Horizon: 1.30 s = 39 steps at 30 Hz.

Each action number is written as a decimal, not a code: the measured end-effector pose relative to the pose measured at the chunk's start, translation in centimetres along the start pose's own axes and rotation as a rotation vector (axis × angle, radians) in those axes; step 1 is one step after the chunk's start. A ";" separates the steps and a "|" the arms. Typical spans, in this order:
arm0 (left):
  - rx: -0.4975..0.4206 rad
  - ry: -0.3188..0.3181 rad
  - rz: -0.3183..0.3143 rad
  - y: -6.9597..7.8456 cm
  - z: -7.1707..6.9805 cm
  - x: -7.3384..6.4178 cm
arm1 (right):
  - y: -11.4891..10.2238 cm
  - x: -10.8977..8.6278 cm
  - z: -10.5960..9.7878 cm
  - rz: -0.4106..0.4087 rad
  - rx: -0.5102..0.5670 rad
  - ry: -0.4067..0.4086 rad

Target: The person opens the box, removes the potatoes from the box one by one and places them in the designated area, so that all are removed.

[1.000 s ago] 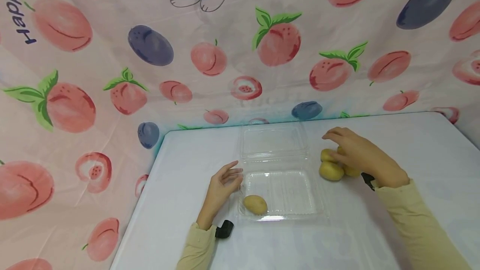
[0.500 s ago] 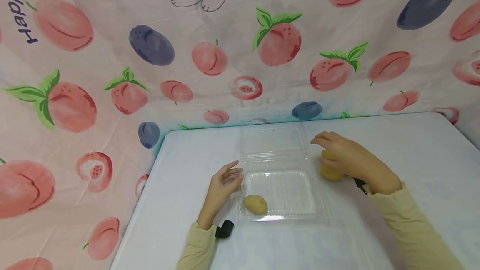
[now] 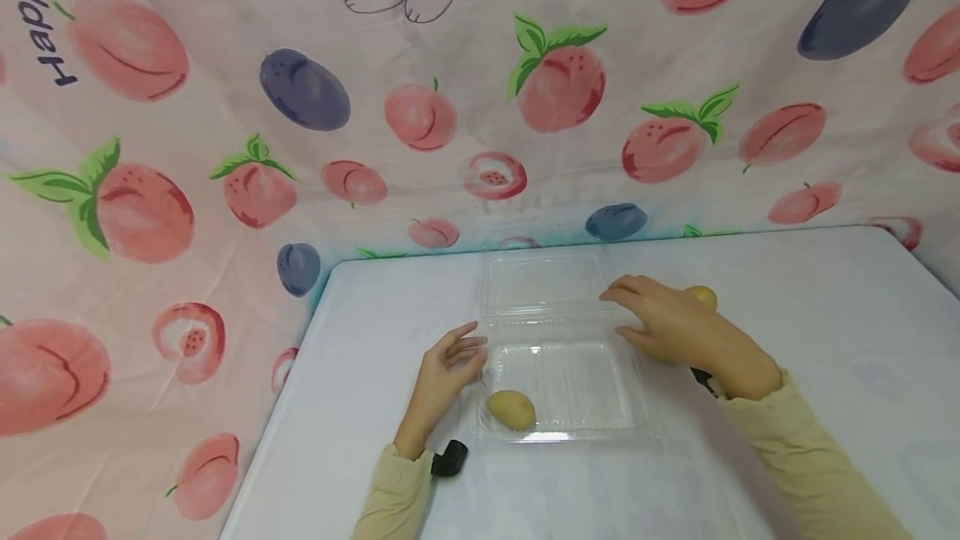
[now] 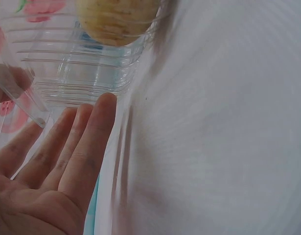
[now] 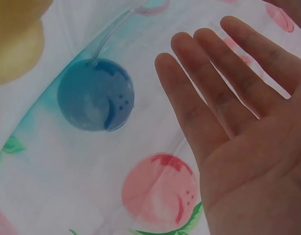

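Note:
A clear plastic clamshell container (image 3: 558, 386) lies opened on the white table, its lid (image 3: 547, 282) folded back toward the wall. One potato (image 3: 512, 411) rests in its near left corner. My left hand (image 3: 444, 369) is at the container's left side. In the left wrist view its fingers (image 4: 86, 139) are straight, with the tips right at the ribbed wall. My right hand (image 3: 671, 325) hovers right of the container, over several potatoes that it mostly hides; one potato (image 3: 702, 298) shows behind it. In the right wrist view its fingers (image 5: 192, 105) are extended and hold nothing.
A cloth printed with peaches (image 3: 416, 119) hangs behind and left of the table (image 3: 360, 323). A black wrist device (image 3: 450, 458) sits at the left cuff, and another dark one (image 3: 703, 380) shows at the right wrist.
My right hand has moved left and slightly nearer over the potatoes, toward the container. The rear potato has come into sight behind it. My left hand and the potato in the container stay put.

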<state>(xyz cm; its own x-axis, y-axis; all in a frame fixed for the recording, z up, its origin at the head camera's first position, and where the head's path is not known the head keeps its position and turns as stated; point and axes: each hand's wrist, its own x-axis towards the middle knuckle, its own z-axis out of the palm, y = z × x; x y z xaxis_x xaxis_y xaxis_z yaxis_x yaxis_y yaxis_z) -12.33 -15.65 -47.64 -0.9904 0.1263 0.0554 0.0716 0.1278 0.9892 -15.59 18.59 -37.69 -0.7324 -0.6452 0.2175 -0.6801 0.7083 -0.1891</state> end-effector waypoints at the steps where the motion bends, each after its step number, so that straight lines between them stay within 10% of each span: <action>1: 0.003 0.000 0.001 0.0 0.0 0.0 | -0.1 0.0 0.1 0.003 -0.001 -0.001; 15: 0.018 0.001 0.008 0.0 -0.1 0.1 | -1.9 0.8 2.0 -0.105 -0.043 0.036; 39: 0.021 -0.003 0.008 -0.1 -0.1 0.0 | -5.3 3.5 3.7 -0.145 0.085 -0.124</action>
<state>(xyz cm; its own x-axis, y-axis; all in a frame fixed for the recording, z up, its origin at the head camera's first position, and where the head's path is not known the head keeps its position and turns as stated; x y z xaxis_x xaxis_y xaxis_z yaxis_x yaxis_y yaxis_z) -12.32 -15.74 -47.74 -0.9895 0.1303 0.0628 0.0819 0.1475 0.9857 -14.67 11.56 -39.50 -0.6217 -0.7724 0.1295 -0.7748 0.5825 -0.2456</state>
